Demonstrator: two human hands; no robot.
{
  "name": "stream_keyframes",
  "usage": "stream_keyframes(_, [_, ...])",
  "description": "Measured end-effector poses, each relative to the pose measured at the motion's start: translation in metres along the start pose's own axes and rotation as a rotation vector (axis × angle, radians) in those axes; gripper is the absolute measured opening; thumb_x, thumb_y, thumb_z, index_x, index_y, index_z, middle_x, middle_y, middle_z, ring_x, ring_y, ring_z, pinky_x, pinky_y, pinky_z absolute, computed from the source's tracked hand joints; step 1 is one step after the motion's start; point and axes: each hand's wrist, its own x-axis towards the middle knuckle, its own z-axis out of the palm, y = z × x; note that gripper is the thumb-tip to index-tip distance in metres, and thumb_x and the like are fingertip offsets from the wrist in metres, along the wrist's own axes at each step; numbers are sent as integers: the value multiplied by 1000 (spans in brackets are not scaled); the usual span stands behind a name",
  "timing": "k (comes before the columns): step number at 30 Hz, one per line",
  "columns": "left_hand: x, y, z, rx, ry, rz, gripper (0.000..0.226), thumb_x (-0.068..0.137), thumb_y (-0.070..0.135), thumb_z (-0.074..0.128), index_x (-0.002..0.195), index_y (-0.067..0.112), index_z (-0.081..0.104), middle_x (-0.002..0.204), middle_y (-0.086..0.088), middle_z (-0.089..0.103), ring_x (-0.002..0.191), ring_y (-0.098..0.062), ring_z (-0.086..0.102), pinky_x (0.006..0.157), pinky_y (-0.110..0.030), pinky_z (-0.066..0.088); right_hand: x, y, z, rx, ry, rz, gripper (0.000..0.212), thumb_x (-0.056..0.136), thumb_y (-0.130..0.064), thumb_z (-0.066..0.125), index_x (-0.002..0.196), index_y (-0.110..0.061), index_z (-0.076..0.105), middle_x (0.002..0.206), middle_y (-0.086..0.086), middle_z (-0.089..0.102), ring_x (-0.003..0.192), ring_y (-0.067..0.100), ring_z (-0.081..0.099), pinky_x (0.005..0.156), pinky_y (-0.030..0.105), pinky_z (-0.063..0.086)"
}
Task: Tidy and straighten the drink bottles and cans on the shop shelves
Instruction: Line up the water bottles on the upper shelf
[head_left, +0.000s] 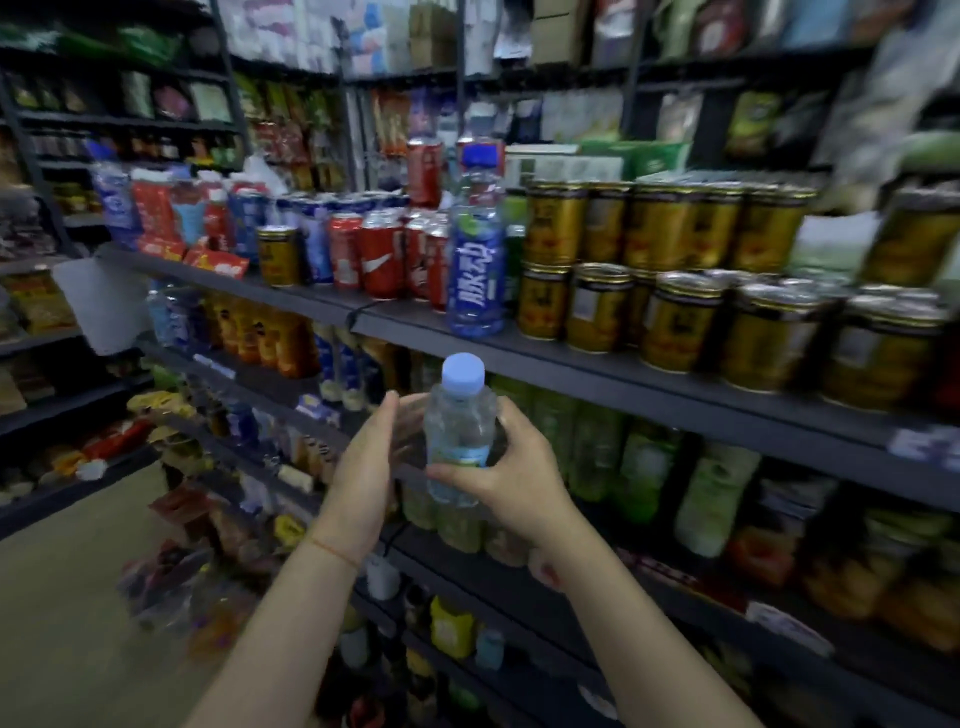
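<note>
Head view: the top shelf (597, 358) edge ran across above the hands, open aisle floor lay to the left. Right hand (511, 480) held a clear water bottle (457, 441) upright, grip curled round its lower body, in front of the shelf and below the blue bottle (475, 260). Left hand (363, 467) was open-fingered just beside it, contact unclear. Gold cans (675, 280) stood stacked right, red cans (382, 254) left.

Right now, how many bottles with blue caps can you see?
2. A clear plastic bottle with a pale blue cap is held in the right hand; a blue-labelled bottle with a dark blue cap stands on the upper shelf. Blur may hide others.
</note>
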Motion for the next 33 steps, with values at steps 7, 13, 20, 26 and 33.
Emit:
stream_keyframes(7, [-50,-47,72,86,66,-188,25,98,19,52,86,21,74,94,-12,74,91,-34,69,80,-45,57,-82,3,-73,-73,41,151,48,79,-16,80,118,-22,51,101,-4,68,88,8,69,70,22,56])
stream_keyframes(13, [-115,-1,212,184,-94,61,25,96,10,53,79,17,70,78,-2,70,71,-9,66,66,-23,52,-145,-33,-193,50,327,142,40,82,-24,80,112,-19,54,95,-2,68,78,6,69,61,18,53])
stream_keyframes(20, [-210,17,398,271,-194,407,17,94,23,56,89,14,69,82,-4,69,78,-21,66,77,-48,54,-242,-68,-382,-72,449,-106,40,78,-40,82,107,-24,59,96,-4,71,81,2,70,65,18,55])
stream_keyframes(26, [-278,20,563,304,-236,662,42,96,41,49,135,27,51,129,6,53,110,-9,57,94,-43,52,-322,-64,-529,-230,564,-144,86,70,-72,71,137,-21,48,128,-7,61,118,5,58,92,31,53])
stream_keyframes(33, [-316,28,668,726,-114,1090,56,100,23,54,152,20,34,161,-7,25,149,-30,20,119,-49,24,-377,-59,-628,-410,811,-186,63,78,-60,69,121,-14,57,112,-4,55,101,7,54,77,17,45])
